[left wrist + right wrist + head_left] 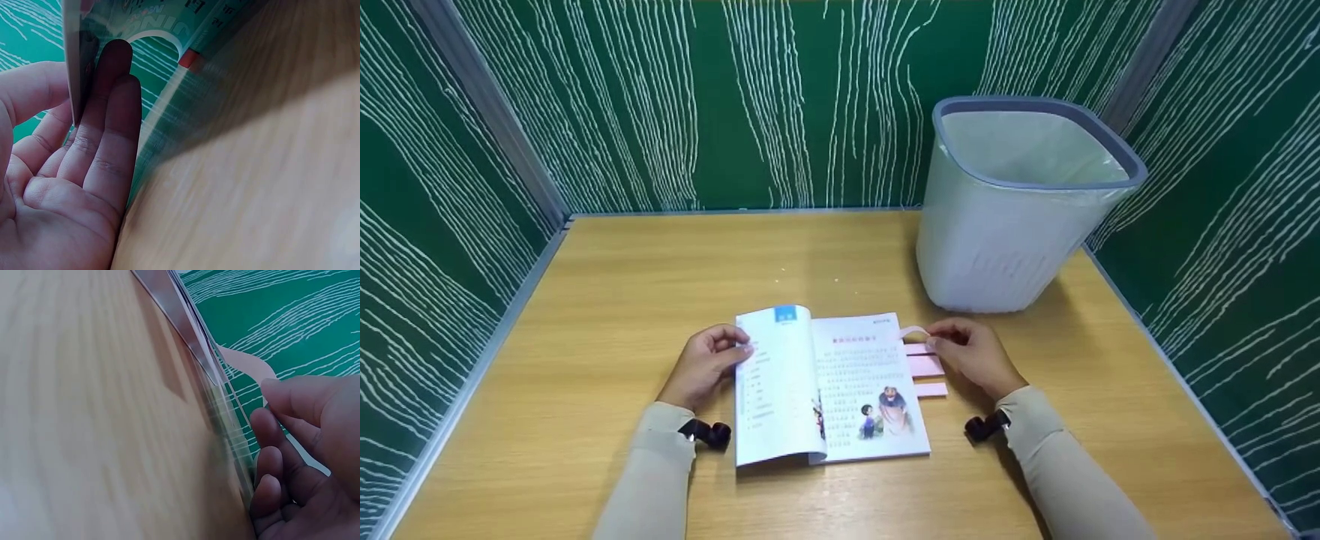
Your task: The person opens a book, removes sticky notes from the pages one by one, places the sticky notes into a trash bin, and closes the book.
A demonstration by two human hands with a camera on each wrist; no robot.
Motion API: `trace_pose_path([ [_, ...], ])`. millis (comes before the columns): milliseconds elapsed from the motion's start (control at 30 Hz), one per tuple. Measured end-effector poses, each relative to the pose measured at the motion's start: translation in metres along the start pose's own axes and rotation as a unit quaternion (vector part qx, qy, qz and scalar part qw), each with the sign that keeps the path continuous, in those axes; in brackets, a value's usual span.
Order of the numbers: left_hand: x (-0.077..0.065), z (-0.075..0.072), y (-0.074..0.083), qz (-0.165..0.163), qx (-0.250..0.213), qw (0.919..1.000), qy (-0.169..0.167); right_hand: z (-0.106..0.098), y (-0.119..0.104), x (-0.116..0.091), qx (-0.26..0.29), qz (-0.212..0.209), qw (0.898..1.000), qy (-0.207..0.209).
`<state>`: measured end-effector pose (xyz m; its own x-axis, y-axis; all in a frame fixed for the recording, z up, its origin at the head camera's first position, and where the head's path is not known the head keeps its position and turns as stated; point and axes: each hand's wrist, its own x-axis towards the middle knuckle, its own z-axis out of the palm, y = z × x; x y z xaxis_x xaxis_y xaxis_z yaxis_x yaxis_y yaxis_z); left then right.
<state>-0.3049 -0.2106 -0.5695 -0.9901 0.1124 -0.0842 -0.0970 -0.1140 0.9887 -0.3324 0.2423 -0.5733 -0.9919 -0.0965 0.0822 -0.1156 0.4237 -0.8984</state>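
There is room to pass above the table [607, 300] at middle left; a bin [997, 240] blocks the upper right, an open book [851, 375] the lower centre.

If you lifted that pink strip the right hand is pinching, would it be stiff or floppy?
Probably floppy: the pink strip bows between the open book and the right hand. Likely light and easily torn too, since it looks thin and papery.
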Motion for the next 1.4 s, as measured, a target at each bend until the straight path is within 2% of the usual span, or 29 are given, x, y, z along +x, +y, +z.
trace_pose_path([
  [267, -0.0014, 0.0012, 0.0014, 0.001, -0.030, 0.9995, -0.001, 0.0005, -0.0005, 0.0029, 0.030, -0.027, 0.999, 0.010],
  [400, -0.0023, 0.0019, 0.0010, 0.003, -0.037, 0.9993, -0.002, 0.0006, -0.0018, 0.0029, 0.022, -0.021, 0.999, 0.017],
  [800, -0.0025, 0.0010, 0.0002, 0.001, -0.031, 0.9995, -0.003, 0.0017, -0.0037, 0.0021, 0.007, -0.003, 0.999, 0.037],
  [1100, -0.0018, 0.0002, 0.0013, 0.000, -0.020, 0.9998, -0.006, 0.0011, -0.0022, 0.0035, 0.004, -0.012, 0.999, 0.048],
  [1300, -0.0006, -0.0003, 0.0000, 0.006, -0.001, 1.0000, 0.001, 0.0004, -0.0006, 0.0044, 0.033, -0.036, 0.998, 0.049],
  [1400, -0.0005, 0.0000, -0.0009, 0.006, 0.005, 1.0000, 0.002, -0.0009, -0.0011, 0.0037, 0.041, -0.022, 0.998, 0.046],
])
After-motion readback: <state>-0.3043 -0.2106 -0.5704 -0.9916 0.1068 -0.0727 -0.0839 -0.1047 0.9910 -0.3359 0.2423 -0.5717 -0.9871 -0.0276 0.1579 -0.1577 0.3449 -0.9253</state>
